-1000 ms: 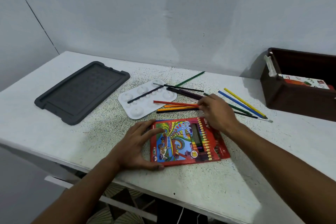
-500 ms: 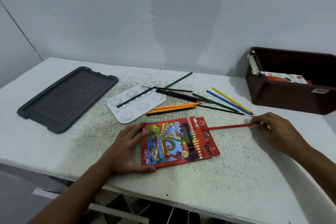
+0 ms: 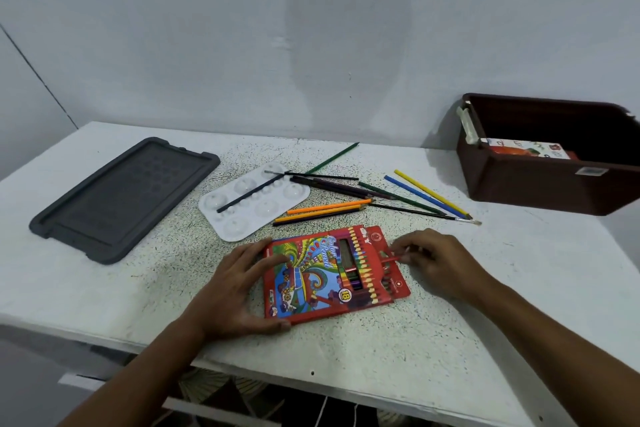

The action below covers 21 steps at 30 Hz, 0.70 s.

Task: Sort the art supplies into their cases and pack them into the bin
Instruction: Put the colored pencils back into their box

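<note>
Mid-sort. Left hand [image 3: 239, 288] flat, fingers spread, steadying pencil case [image 3: 332, 274] near tabletop [image 3: 381, 350] edge. Right hand [image 3: 440, 263] pinching red pencil [image 3: 393, 258], feeding it into case. Loose pencils and brushes [image 3: 346, 208] unsorted beyond. Bin [image 3: 540, 184] far right, holding one box.

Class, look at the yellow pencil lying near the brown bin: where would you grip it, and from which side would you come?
Grip the yellow pencil around mid-shaft, coming from above with thumb and finger across its width. It lies flat on the table, so only its top and sides are free. The blue pencil lies close alongside, converging toward the near tip, so pinching nearer the far end likely gives more finger room.
</note>
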### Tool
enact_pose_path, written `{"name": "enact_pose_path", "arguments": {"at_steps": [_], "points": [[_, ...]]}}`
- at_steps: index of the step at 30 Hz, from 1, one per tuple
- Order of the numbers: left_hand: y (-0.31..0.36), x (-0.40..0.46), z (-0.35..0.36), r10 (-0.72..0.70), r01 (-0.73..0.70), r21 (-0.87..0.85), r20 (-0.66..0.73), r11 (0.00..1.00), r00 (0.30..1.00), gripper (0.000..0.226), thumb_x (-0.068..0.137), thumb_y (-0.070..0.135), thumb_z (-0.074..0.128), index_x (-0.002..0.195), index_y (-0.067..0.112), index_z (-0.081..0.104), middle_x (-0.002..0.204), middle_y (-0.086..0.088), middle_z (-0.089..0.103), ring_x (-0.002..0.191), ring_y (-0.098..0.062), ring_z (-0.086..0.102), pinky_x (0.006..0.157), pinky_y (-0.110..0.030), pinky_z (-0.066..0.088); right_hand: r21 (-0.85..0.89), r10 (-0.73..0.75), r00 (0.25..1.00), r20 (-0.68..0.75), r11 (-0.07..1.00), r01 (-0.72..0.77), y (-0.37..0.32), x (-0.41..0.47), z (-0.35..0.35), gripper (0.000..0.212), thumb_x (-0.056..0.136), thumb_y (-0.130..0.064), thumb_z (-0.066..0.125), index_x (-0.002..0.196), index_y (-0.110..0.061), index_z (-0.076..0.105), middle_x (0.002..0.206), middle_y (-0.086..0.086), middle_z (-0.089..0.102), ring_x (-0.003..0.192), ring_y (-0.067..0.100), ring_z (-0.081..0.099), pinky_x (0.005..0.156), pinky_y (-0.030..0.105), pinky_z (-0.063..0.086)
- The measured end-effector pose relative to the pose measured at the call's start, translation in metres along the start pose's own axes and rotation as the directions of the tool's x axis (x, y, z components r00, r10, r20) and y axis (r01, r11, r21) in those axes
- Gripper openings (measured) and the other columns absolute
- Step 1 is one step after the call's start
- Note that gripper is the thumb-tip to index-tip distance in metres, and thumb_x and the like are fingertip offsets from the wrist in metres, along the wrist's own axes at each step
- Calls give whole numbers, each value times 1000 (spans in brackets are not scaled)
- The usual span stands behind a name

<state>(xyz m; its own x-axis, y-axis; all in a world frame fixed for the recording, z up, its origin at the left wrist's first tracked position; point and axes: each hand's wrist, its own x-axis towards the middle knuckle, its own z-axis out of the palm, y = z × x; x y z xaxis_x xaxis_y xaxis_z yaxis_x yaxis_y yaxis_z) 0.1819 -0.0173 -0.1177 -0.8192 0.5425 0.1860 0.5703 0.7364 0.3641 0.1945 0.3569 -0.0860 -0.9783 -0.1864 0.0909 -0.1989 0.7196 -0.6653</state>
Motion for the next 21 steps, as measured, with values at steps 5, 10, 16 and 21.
{"name": "enact_pose_path", "arguments": {"at_steps": [5,10,16,21], "points": [[3,0,-2,0,0,1,-8,1000,1000,95,59,86,63,140,45,36,155,8,25,139,-14,25,110,-37,25,88,14,1000,28,996,-17,-5,2,15,40,87,-3,66,91,-44,67,97,-5,64,92,2,61,75,14,48],[5,0,-3,1,-1,0,-11,1000,1000,94,59,86,62,139,44,37,154,8,26,138,-13,25,109,-35,23,183,11,1000,-29,983,-6,-5,-3,20,41,85,3,66,92,-38,69,97,-2,64,91,4,63,73,11,49],[4,0,-2,0,0,-3,-6,1000,1000,94,59,87,61,139,45,35,154,7,25,138,-14,24,109,-37,25,196,19,1000,-14,981,-16,-1,-4,22,42,86,-4,69,90,-46,70,99,-4,62,93,11,63,77,31,55],[4,0,-3,0,-1,-10,-13,1000,1000,95,58,87,61,139,46,33,154,7,26,138,-15,26,109,-37,26,232,45,999,-17,972,-39,-15,14,15,27,92,-10,62,100,-35,71,106,-5,66,90,7,63,66,19,51]]}}
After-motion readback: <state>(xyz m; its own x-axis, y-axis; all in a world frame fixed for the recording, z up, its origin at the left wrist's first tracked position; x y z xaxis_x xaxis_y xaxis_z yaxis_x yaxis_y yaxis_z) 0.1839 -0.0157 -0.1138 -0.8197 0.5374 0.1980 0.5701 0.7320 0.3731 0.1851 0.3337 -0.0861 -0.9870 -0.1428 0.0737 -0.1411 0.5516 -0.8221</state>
